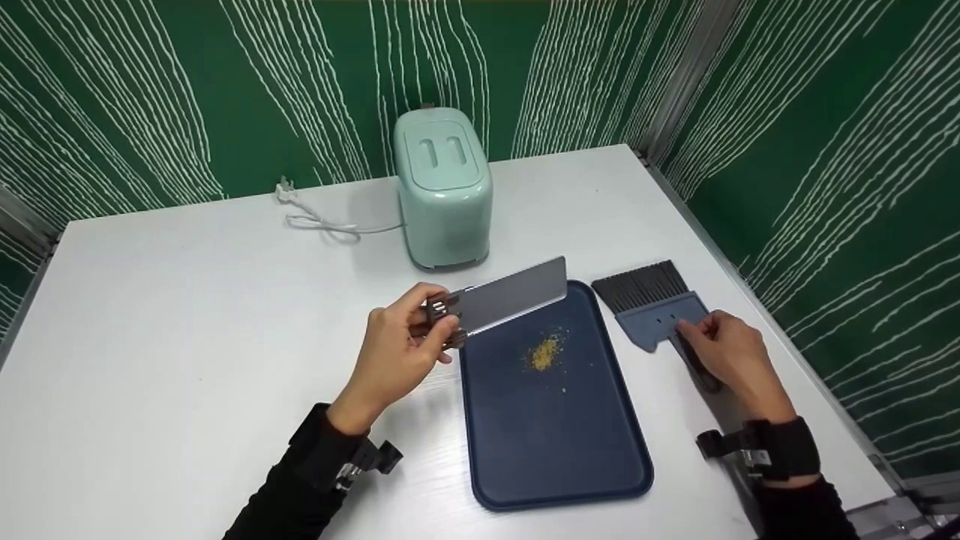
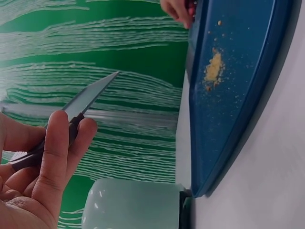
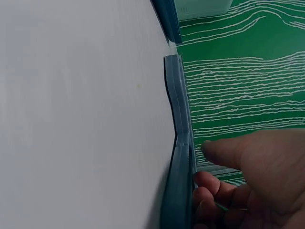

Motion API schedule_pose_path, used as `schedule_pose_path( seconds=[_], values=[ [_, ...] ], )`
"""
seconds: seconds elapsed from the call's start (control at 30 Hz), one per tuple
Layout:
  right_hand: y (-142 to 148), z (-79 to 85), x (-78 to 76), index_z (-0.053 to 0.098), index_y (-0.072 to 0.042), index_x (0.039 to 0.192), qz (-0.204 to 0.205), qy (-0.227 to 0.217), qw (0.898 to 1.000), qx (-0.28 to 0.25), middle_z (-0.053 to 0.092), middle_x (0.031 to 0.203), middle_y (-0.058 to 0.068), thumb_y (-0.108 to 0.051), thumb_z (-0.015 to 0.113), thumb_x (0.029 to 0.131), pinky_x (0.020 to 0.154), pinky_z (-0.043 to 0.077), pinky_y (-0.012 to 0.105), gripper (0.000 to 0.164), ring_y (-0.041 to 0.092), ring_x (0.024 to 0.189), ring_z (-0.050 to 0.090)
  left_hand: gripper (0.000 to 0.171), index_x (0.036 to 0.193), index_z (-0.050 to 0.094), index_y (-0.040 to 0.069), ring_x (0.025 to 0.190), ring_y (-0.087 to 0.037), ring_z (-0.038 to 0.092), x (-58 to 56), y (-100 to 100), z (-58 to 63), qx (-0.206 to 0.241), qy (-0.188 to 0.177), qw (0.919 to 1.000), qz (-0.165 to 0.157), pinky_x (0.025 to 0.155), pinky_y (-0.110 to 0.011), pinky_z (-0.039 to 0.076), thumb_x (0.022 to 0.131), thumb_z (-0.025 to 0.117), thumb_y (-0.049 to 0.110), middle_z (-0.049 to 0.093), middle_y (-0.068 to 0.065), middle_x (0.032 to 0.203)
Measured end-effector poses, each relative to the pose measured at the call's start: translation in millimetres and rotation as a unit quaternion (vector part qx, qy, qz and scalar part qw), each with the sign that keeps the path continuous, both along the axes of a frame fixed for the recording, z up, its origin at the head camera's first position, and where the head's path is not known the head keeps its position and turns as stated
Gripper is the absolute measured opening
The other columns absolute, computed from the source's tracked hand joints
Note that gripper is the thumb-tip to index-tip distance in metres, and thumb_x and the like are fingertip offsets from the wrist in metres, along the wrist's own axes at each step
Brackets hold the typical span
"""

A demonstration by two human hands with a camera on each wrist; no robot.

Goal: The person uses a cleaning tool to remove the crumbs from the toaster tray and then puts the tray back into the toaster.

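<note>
My left hand [image 1: 397, 351] pinches the dark slotted end of a thin metal crumb tray [image 1: 517, 295] between thumb and fingers. That plate is tilted in the air over the upper left corner of a navy serving tray [image 1: 551, 442]. A small heap of yellowish crumbs [image 1: 545, 352] lies on the serving tray. To its right, a blue hand brush [image 1: 664, 315] with black bristles lies on the table. My right hand [image 1: 727, 351] is at its handle; in the right wrist view the fingers [image 3: 207, 183] are right at the brush's edge and the thumb stands apart from it.
A mint-green toaster [image 1: 446, 195] stands behind the serving tray, its white cord and plug [image 1: 285, 191] lying to the left. Green walls with white streaks [image 1: 270, 82] border the white table [image 1: 187, 337] at the back and right.
</note>
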State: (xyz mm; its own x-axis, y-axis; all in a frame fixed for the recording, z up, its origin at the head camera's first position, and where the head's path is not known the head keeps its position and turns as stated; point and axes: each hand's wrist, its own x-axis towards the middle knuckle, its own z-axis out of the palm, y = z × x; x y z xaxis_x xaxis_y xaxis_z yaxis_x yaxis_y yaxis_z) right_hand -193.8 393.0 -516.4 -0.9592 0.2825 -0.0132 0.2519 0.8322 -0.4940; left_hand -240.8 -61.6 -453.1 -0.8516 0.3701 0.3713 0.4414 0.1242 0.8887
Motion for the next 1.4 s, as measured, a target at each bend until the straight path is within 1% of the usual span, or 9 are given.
schedule_pose_path(
  seconds=[0.13,0.27,0.5,0.73,0.87,1.0,1.2,1.3,1.4],
  values=[
    [-7.6,6.7,0.7,0.058,-0.003,0.090,0.007,0.017,1.000,-0.003,0.055,0.075,0.007,-0.045,0.056,0.100,0.056,0.039,0.029,0.044,0.020,0.068,0.049,0.019,0.112,0.065,0.011,0.065,-0.013,0.074,-0.3,1.1,-1.3,0.009,-0.013,0.9999,-0.001,0.052,-0.036,0.060,0.094,0.069,0.007,0.078,-0.008,0.090],
    [-21.2,17.1,1.0,0.058,-0.003,0.091,0.023,0.031,0.999,-0.002,0.054,0.074,0.007,-0.046,0.057,0.100,0.058,0.038,0.029,0.044,0.020,0.068,0.048,0.020,0.113,0.063,0.010,0.067,-0.016,0.075,0.0,3.8,-3.4,0.025,-0.044,0.9987,-0.006,0.053,-0.041,0.060,0.094,0.069,0.006,0.078,-0.008,0.091],
    [-64.5,43.1,-0.3,0.065,-0.007,0.100,0.081,0.028,0.996,-0.032,0.060,0.078,0.005,-0.049,0.056,0.100,0.063,0.041,0.027,0.043,0.016,0.070,0.052,0.022,0.116,0.059,0.008,0.072,-0.025,0.077,1.5,8.4,-8.5,0.076,-0.095,0.9925,-0.017,0.058,-0.039,0.061,0.096,0.067,0.008,0.078,-0.012,0.089],
    [-115.9,59.7,-1.6,0.071,-0.012,0.106,0.172,0.046,0.980,-0.093,0.065,0.080,0.000,-0.038,0.060,0.101,0.062,0.043,0.024,0.029,0.010,0.069,0.054,0.022,0.117,0.051,0.004,0.083,-0.033,0.077,4.7,14.1,-11.2,0.137,-0.149,0.9789,-0.030,0.066,-0.042,0.063,0.099,0.062,0.008,0.073,-0.021,0.099],
    [-139.3,69.2,-2.5,0.071,-0.012,0.112,0.216,0.036,0.965,-0.145,0.067,0.084,0.003,-0.034,0.059,0.102,0.063,0.047,0.024,0.027,0.011,0.071,0.058,0.023,0.117,0.044,0.002,0.088,-0.036,0.076,8.1,19.7,-13.0,0.166,-0.174,0.9698,-0.040,0.070,-0.043,0.063,0.100,0.060,0.007,0.067,-0.025,0.101],
    [-161.1,70.7,-8.2,0.069,-0.007,0.118,0.247,0.019,0.948,-0.200,0.069,0.087,0.009,-0.031,0.057,0.103,0.065,0.052,0.025,0.031,0.018,0.076,0.064,0.026,0.116,0.039,0.001,0.093,-0.038,0.075,12.1,25.6,-15.9,0.193,-0.208,0.9575,-0.049,0.074,-0.042,0.063,0.101,0.059,0.008,0.064,-0.027,0.107],
    [-193.7,65.8,-20.5,0.066,-0.002,0.120,0.268,-0.013,0.930,-0.253,0.071,0.095,0.018,-0.034,0.054,0.105,0.069,0.058,0.032,0.037,0.029,0.082,0.069,0.026,0.112,0.037,0.002,0.097,-0.038,0.074,19.0,34.9,-22.0,0.233,-0.252,0.9381,-0.049,0.077,-0.040,0.062,0.101,0.059,0.008,0.065,-0.024,0.108],
    [-207.9,63.8,-24.9,0.067,-0.003,0.114,0.267,-0.020,0.925,-0.271,0.071,0.093,0.019,-0.035,0.054,0.104,0.063,0.056,0.027,0.036,0.030,0.079,0.067,0.026,0.111,0.036,0.002,0.095,-0.033,0.075,21.9,39.9,-25.2,0.249,-0.266,0.9305,-0.044,0.078,-0.040,0.062,0.100,0.060,0.005,0.066,-0.018,0.103],
    [-219.4,61.3,-26.8,0.068,-0.005,0.112,0.266,-0.017,0.921,-0.283,0.072,0.088,0.013,-0.034,0.055,0.104,0.057,0.051,0.023,0.033,0.030,0.075,0.065,0.025,0.109,0.035,0.003,0.094,-0.027,0.075,24.4,43.9,-28.2,0.264,-0.277,0.9231,-0.041,0.078,-0.039,0.062,0.100,0.059,0.003,0.067,-0.013,0.103]
  ],
)
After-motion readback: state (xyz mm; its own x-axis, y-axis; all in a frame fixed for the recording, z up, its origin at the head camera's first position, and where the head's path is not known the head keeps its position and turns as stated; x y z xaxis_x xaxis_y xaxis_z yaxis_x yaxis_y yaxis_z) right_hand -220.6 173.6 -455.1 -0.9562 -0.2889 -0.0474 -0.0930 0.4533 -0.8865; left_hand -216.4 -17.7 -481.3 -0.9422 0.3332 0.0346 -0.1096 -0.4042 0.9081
